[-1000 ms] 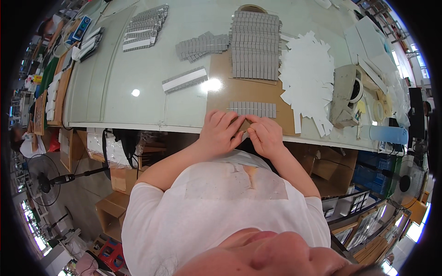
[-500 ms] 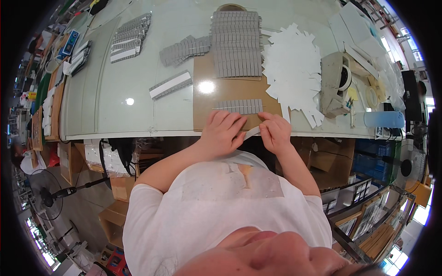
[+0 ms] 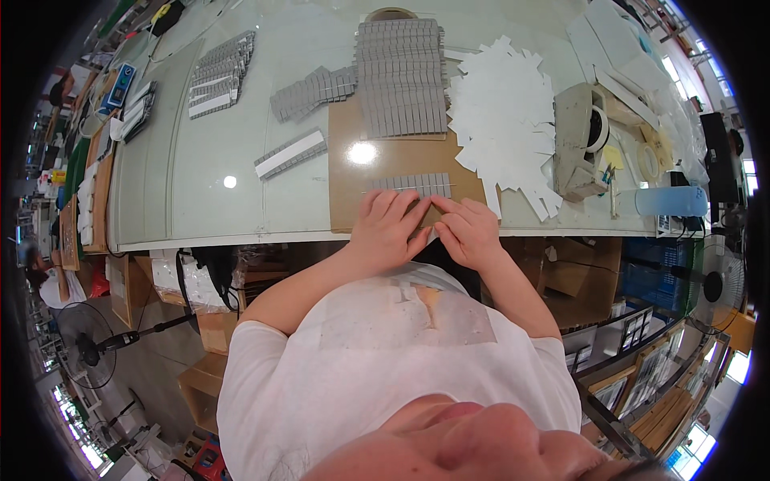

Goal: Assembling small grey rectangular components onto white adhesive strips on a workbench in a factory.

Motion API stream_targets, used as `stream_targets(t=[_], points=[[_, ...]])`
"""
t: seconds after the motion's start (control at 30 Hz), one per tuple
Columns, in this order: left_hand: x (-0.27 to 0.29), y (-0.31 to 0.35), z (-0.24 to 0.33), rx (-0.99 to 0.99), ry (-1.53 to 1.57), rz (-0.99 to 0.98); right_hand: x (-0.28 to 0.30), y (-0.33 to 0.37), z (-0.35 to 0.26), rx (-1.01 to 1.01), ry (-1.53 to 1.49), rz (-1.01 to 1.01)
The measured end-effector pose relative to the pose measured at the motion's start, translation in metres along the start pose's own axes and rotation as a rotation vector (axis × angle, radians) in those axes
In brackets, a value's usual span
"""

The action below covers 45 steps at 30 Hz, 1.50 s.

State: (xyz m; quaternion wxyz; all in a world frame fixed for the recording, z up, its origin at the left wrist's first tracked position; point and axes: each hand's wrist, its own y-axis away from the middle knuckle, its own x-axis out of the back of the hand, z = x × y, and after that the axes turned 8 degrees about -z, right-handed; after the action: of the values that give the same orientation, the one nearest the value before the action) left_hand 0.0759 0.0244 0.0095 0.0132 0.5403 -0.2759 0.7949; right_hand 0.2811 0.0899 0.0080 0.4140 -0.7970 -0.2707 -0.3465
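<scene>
A short grey segmented strip (image 3: 413, 183) lies crosswise on a brown board (image 3: 345, 180) before me. My left hand (image 3: 389, 226) rests at its near edge, fingertips bent over the strip's left and middle part, thumb drawn in toward the index finger. Close beside it on the right, my right hand (image 3: 471, 231) has its index fingertip at the same near edge and its thumb curled in. Between the two thumbs a sliver of a narrow white strip (image 3: 432, 236) shows; both hands pinch it, and the fingers hide most of it.
Beyond the board stands a large stack of grey segmented strips (image 3: 401, 80). Loose ones (image 3: 313, 92) lie to its left, near a grey strip with a white band (image 3: 290, 154). White cut sheets (image 3: 505, 120) spread on the right, before a tape dispenser (image 3: 577, 148) and a blue bottle (image 3: 670, 201).
My right hand has moved left, close to my left hand, and its index fingertip now meets the grey strip's middle. Less of the white strip shows between the hands.
</scene>
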Motion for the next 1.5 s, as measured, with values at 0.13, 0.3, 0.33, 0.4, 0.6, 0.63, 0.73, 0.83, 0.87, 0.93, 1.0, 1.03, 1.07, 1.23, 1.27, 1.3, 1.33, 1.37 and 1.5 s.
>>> stream_targets(t=[0.13, 0.3, 0.33, 0.4, 0.6, 0.63, 0.73, 0.83, 0.87, 0.93, 1.0, 1.03, 1.07, 1.23, 1.27, 1.3, 1.33, 1.37, 1.5], points=[[0.000, 0.002, -0.001, 0.003, -0.009, 0.002, 0.003, -0.002, -0.001, 0.016, -0.019, 0.003], [0.001, 0.002, 0.001, -0.004, -0.043, -0.082, -0.006, 0.004, 0.001, -0.029, -0.044, 0.166], [0.002, 0.001, 0.002, -0.004, -0.069, -0.113, -0.006, 0.004, 0.001, -0.031, -0.042, 0.189], [0.000, 0.001, 0.002, 0.009, -0.066, -0.139, -0.007, 0.003, 0.000, -0.030, -0.028, 0.186], [0.001, -0.001, 0.002, 0.019, -0.065, -0.191, -0.005, 0.002, 0.000, -0.044, -0.027, 0.171], [0.001, -0.001, 0.002, 0.025, -0.061, -0.198, -0.005, 0.002, 0.000, -0.045, -0.042, 0.168], [0.002, -0.001, 0.003, 0.024, -0.055, -0.198, -0.005, 0.002, 0.000, -0.048, -0.065, 0.165], [0.003, -0.001, 0.003, 0.020, -0.060, -0.197, -0.005, 0.003, 0.001, -0.054, -0.098, 0.167], [0.003, -0.001, 0.003, 0.020, -0.060, -0.195, -0.005, 0.004, 0.001, -0.053, -0.097, 0.166], [0.003, 0.000, 0.002, 0.016, -0.067, -0.195, -0.005, 0.005, 0.001, -0.085, -0.081, 0.148], [0.004, 0.000, 0.001, 0.007, -0.048, -0.179, -0.006, 0.008, 0.002, -0.081, -0.102, 0.177], [0.005, 0.001, 0.001, 0.000, -0.030, -0.164, -0.007, 0.009, 0.003, -0.078, -0.124, 0.206], [0.007, 0.003, 0.000, 0.004, -0.030, -0.162, -0.007, 0.010, 0.003, -0.075, -0.125, 0.202], [0.026, 0.033, -0.019, -0.031, 0.125, 0.007, -0.004, 0.019, 0.003, -0.247, -0.366, 0.229], [0.032, 0.036, -0.026, -0.026, 0.116, 0.070, -0.004, 0.026, 0.005, -0.295, -0.448, 0.228], [0.034, 0.041, -0.034, -0.017, 0.110, 0.067, 0.000, 0.032, 0.006, -0.436, -0.573, 0.191], [0.034, 0.047, -0.042, -0.007, 0.088, 0.080, 0.004, 0.037, 0.005, -0.580, -0.696, 0.149], [0.035, 0.050, -0.046, 0.001, 0.066, 0.094, 0.014, 0.031, 0.000, -0.712, -1.008, 0.162], [0.035, 0.050, -0.049, -0.019, 0.005, 0.039, 0.016, -0.001, -0.002, -0.816, -1.285, 0.287]])
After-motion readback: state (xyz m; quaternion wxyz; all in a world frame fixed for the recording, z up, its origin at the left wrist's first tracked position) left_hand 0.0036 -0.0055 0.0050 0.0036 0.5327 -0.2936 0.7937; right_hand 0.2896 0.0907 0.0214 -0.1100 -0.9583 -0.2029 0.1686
